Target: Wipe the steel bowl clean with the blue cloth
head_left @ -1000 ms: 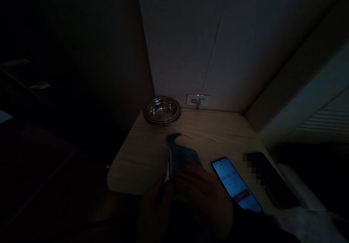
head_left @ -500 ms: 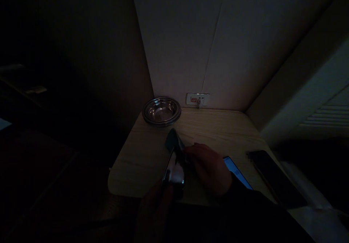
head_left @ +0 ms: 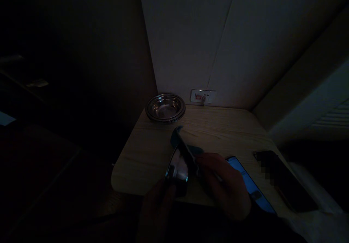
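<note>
Left hand point(head_left: 157, 203) grips bowl point(head_left: 177, 168) near table point(head_left: 136, 165) front edge; right hand point(head_left: 225, 185) pinches cloth point(head_left: 183, 145); bare wood left of bowl.

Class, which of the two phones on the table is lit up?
The blue-screened phone, nearer the right hand; the dark phone farther right shows no light.

- Dim indoor room, seemingly a home; exact room unclear
- Wall socket point(head_left: 203, 97) above a wood-grain surface point(head_left: 144, 156)
- Stacked metal bowls point(head_left: 165, 108) and lit phone point(head_left: 249, 183) on it
</note>
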`<move>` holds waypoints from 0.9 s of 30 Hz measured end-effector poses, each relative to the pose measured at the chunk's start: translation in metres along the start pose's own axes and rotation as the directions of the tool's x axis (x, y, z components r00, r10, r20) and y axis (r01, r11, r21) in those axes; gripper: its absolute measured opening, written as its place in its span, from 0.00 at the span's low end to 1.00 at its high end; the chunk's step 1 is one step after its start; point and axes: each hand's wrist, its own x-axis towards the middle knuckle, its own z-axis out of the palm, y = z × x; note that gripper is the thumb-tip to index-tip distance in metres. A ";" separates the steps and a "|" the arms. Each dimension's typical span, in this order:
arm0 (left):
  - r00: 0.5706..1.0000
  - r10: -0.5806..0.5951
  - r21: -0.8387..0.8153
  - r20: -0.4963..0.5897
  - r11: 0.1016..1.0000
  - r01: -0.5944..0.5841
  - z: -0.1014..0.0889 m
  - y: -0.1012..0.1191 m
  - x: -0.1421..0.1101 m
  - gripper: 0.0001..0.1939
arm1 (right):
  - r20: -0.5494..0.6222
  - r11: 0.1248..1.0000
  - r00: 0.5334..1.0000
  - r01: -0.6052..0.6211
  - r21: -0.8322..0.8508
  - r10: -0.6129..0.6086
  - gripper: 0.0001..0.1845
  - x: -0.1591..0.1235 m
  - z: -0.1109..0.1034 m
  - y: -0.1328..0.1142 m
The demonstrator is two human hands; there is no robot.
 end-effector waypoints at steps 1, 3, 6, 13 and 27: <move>1.000 0.023 -0.004 0.009 1.000 -0.023 0.001 0.001 0.000 0.23 | 0.020 0.999 0.999 0.048 -0.020 -0.047 0.14 0.000 0.001 -0.005; 0.996 0.090 -0.027 0.023 0.996 -0.090 0.003 0.003 -0.002 0.20 | 0.050 0.987 0.988 0.147 -0.071 -0.143 0.13 0.001 0.004 -0.015; 0.987 0.153 -0.042 0.044 0.988 -0.152 0.007 0.007 -0.005 0.16 | 0.065 0.954 0.964 0.266 -0.139 -0.260 0.11 0.008 0.008 -0.023; 0.983 0.170 -0.014 0.075 0.985 -0.170 0.011 0.010 -0.007 0.16 | 0.077 0.938 0.966 0.259 -0.230 -0.248 0.13 0.017 0.007 -0.018; 0.971 0.188 0.005 0.146 0.982 -0.191 0.014 0.024 -0.010 0.15 | 0.080 0.938 0.954 0.298 -0.176 -0.288 0.13 0.017 0.002 -0.020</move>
